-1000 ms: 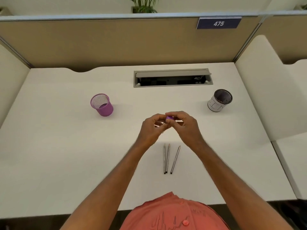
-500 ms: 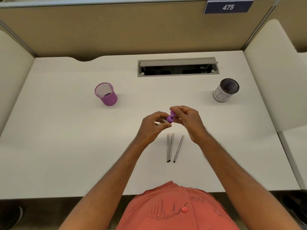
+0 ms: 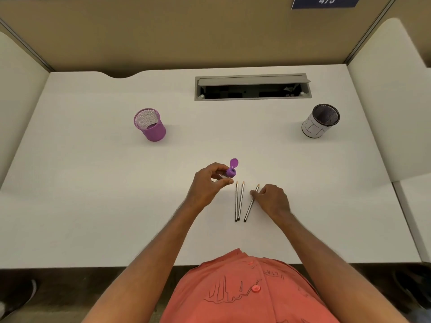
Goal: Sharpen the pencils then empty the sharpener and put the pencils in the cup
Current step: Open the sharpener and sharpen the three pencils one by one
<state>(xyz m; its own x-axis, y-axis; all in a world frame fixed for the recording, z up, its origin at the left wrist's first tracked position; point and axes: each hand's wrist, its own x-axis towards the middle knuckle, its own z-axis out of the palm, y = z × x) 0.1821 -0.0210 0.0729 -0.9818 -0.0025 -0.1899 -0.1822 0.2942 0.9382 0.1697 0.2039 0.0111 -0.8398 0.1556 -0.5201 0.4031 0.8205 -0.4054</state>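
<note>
Since a moment ago, the right hand (image 3: 271,198) has been lowered onto the rightmost of three pencils (image 3: 251,203) on the white desk (image 3: 93,194), fingers closing around it. The purple sharpener (image 3: 232,170), lid flipped open, is pinched in the left hand (image 3: 210,185). Farther off stand a purple mesh cup (image 3: 150,124) and a dark cup (image 3: 320,121); "475" is read on a sign (image 3: 326,1).

A dark blue plate (image 3: 325,1) on the tan partition (image 3: 186,38) is showing the white number "475". The black-rimmed cup's (image 3: 320,121) markings are proving unreadable.
</note>
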